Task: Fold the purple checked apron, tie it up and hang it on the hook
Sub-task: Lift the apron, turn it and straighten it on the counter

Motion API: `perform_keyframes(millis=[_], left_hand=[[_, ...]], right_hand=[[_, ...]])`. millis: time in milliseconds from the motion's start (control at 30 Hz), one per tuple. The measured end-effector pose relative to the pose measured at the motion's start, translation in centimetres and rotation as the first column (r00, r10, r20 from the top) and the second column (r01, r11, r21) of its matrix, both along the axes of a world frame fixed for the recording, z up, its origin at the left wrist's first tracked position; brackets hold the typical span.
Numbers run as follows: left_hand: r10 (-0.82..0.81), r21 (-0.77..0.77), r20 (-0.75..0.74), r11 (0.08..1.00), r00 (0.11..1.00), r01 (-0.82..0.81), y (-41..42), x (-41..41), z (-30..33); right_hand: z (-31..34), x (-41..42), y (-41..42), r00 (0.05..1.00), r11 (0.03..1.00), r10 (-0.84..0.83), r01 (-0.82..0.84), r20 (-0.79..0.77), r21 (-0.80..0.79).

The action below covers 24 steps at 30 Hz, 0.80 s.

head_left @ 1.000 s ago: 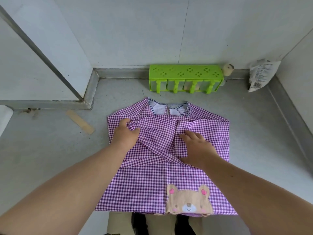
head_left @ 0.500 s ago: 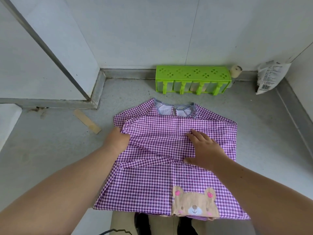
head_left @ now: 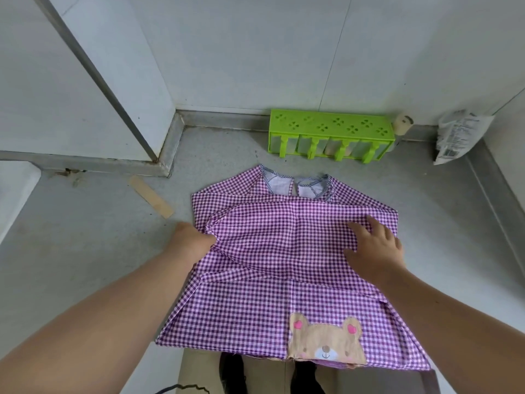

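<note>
Purple checked apron (head_left: 284, 251) flat on grey counter, partly folded, bear patch at near edge.

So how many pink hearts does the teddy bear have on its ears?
2. One pink heart sits on the left ear of the tan bear patch, the other pink heart on its right ear.

Left hand (head_left: 191, 240) gripping, right hand (head_left: 375, 247) flat

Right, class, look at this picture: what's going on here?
A person is folding a purple checked apron spread flat on a grey counter. The left hand grips a bunched fold at the apron's left edge, while the right hand presses flat on the cloth. It is neither tied nor hung yet.
</note>
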<state>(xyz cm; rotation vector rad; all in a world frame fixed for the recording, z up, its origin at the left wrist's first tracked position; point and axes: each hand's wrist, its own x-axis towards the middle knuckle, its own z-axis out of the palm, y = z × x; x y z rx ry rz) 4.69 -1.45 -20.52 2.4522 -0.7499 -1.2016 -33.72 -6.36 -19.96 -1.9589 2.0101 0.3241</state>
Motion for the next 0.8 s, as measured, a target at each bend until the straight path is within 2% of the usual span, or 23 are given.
perform_keyframes(millis=[133,200,333,500,667,800], left_hand=[[-0.070,0.061,0.020,0.996,0.997,0.069,-0.5,-0.1,-0.5],[-0.144,0.074,0.046,0.987,0.989,0.140,-0.6,-0.1,-0.9],[-0.209,-0.025,0.105,0.977,0.972,0.213,-0.6,0.0,-1.0],[-0.225,-0.107,0.216,0.962,0.950,0.252,-3.2,1.1,0.4],[-0.153,-0.140,0.295,0.969,0.943,0.201,-6.8,2.4,1.1],[-0.020,-0.185,0.354,0.978,0.935,0.091,-7.4,2.8,0.4]], right_hand=[[-0.2,-2.2,0.4,0.944,0.944,-0.330,0.330,0.009,0.025],[-0.7,-2.9,0.4,0.905,0.904,-0.425,0.423,0.028,0.058],[-0.9,-2.7,0.0,0.924,0.925,-0.376,0.370,0.070,0.088],[-1.4,-1.2,-2.0,0.944,0.951,-0.303,0.308,0.133,-0.016],[-1.8,0.9,-5.6,0.937,0.951,-0.288,0.303,0.198,-0.051],[-2.0,2.3,-8.3,0.947,0.959,-0.256,0.275,0.194,-0.075]])
